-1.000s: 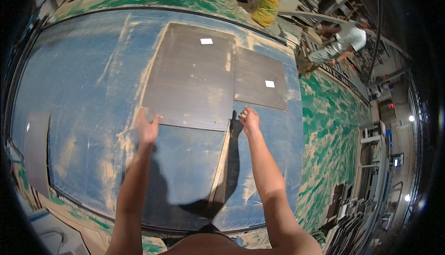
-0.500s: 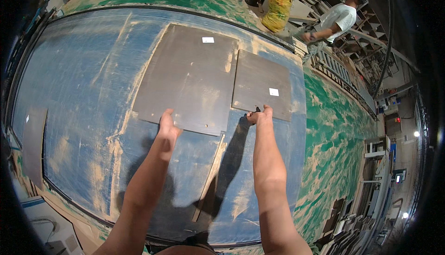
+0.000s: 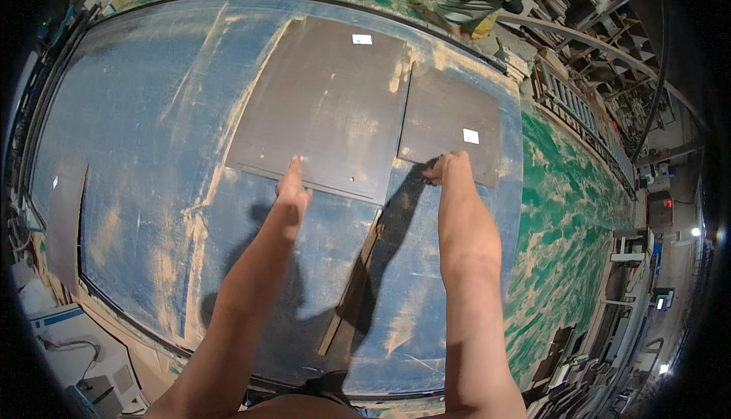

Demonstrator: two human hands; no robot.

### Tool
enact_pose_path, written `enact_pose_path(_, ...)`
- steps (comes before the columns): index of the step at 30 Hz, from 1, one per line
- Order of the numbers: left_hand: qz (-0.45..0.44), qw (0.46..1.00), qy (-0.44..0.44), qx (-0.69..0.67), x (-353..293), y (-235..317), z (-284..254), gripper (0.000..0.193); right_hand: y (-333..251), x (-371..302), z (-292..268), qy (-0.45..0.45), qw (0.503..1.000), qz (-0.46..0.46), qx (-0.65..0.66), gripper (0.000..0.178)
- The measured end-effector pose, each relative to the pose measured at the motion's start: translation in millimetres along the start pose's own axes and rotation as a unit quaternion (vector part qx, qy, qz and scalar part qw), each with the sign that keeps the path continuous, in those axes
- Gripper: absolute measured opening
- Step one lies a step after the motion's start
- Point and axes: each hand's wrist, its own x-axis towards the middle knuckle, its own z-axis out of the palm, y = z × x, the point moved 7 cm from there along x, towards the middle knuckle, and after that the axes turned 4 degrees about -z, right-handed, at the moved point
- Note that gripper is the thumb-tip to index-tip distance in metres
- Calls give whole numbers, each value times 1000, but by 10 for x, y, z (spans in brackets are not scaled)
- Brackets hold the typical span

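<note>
The large panel (image 3: 324, 107) and smaller panel (image 3: 442, 107) look matt and smooth, perhaps wood-based, with glossy-white paper labels (image 3: 362, 39).

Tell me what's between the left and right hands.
In the head view: the near right corner of the large brown panel, beside the left hand, then blue tabletop, partly in shadow, up to the right hand.

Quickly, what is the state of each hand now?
Left hand: at near edge of large panel; grip unclear.
Right hand: curled at near edge of small panel; grip unclear.
</note>
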Motion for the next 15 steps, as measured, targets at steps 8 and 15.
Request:
enact_pose_path(8, 22, 998, -45, 31, 194, -34, -26, 72, 406, -338, 92, 69, 798, 34, 598, 43)
enact_pose_path(15, 194, 956, -138, 169, 25, -146, -421, 47, 629, -244, -1287, 510, 824, -246, -20, 63)
